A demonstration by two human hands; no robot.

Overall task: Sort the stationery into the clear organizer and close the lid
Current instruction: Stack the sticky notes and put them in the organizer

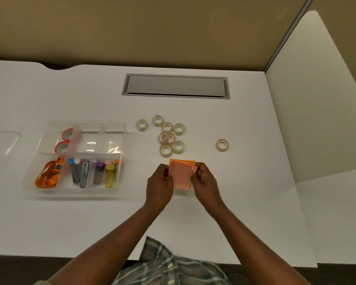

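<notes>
A stack of orange and pink sticky notes (181, 173) is held above the desk between both hands. My left hand (159, 183) grips its left edge and my right hand (205, 181) pinches its right edge. The clear organizer (119, 128) stands at the left with its top uncovered. It holds two red tape rolls (65, 140), an orange lanyard (47, 173), staplers or clips (79, 172) and small coloured tubes (106, 171). Several clear tape rolls (169, 135) lie in a cluster beyond my hands, and one more roll (222, 145) lies apart to the right.
The clear lid (2, 142) lies flat on the desk left of the organizer. A grey cable hatch (176, 86) is set into the white desk (255, 202) at the back. A white divider panel (317, 99) stands at the right.
</notes>
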